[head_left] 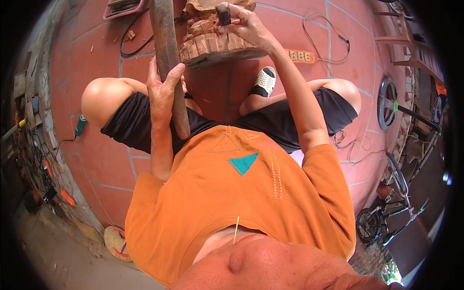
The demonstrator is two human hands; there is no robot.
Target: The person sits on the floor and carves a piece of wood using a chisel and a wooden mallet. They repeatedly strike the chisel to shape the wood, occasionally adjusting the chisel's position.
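My left hand point(163, 87) is closed round a long, worn wooden club point(168, 53), which stands up across the left side of the view with its lower end over my lap. At the top, my right hand point(249, 28) pinches a short chisel point(224, 15) with a dark handle. It is held upright against a carved block of reddish-brown wood point(212, 50). The chisel's tip is small and blurred, so I cannot tell how far it touches the wood. The block rests on the floor in front of my feet, its base rough and ridged.
Red tiles point(111, 159) with wood chips surround me. An orange power strip point(300, 56) and its cable lie right of the block. A pink basket point(126, 8) stands far left. At right are a plastic chair point(411, 46), a wheel point(386, 102) and a bicycle point(369, 224).
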